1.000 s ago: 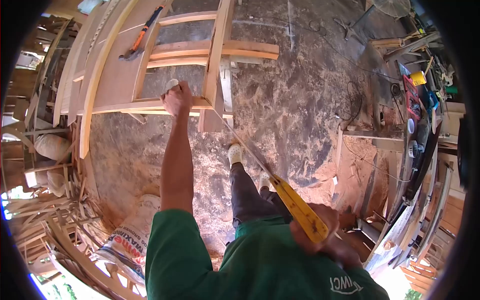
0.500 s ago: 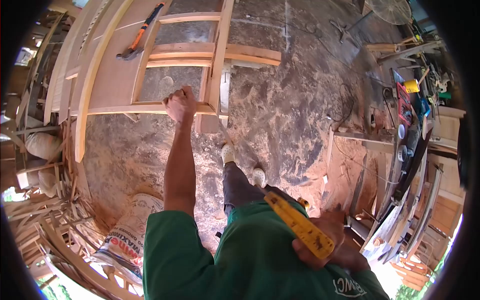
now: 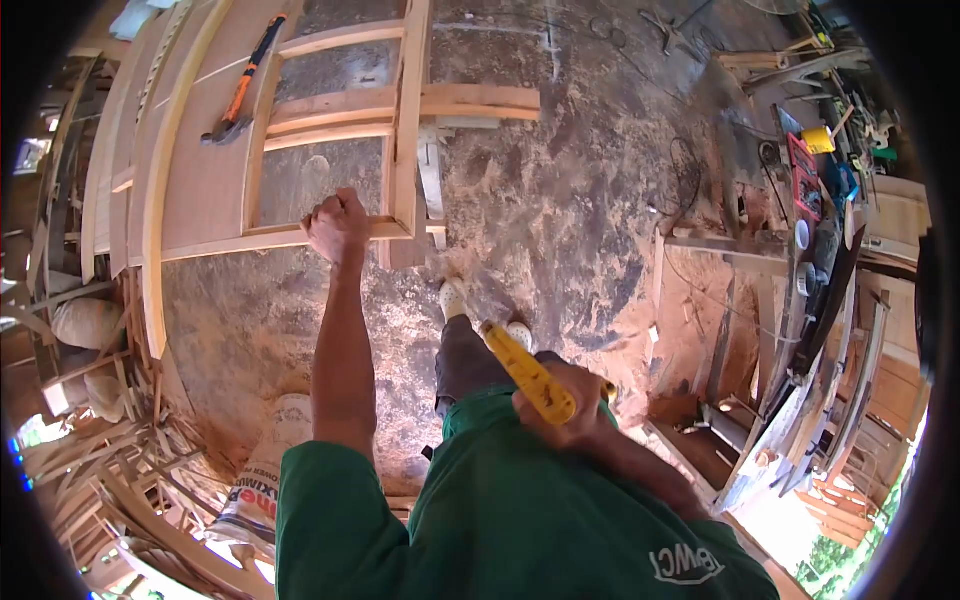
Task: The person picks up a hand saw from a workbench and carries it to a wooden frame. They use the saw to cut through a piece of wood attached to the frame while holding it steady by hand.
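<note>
My left hand (image 3: 338, 230) is closed around the near rail of a pale wooden frame (image 3: 408, 130), close to its right corner. In front of my green shirt, my right hand (image 3: 565, 405) grips a worn yellow-handled tool (image 3: 528, 372), tilted with its far end toward the frame. The tool's working end cannot be made out. A hammer with an orange and black handle (image 3: 240, 92) lies on the wooden panel (image 3: 205, 180) left of the frame's openings.
The floor (image 3: 560, 220) is dusty, with my shoes below the frame. At the right stands a cluttered bench with a red tray (image 3: 803, 175) and yellow tape (image 3: 818, 140). Scrap wood and a printed sack (image 3: 250, 490) lie at lower left.
The frame, hammer and my left hand appear further left in view. My right hand has moved left and up with the yellow-handled tool, toward the middle of my body.
</note>
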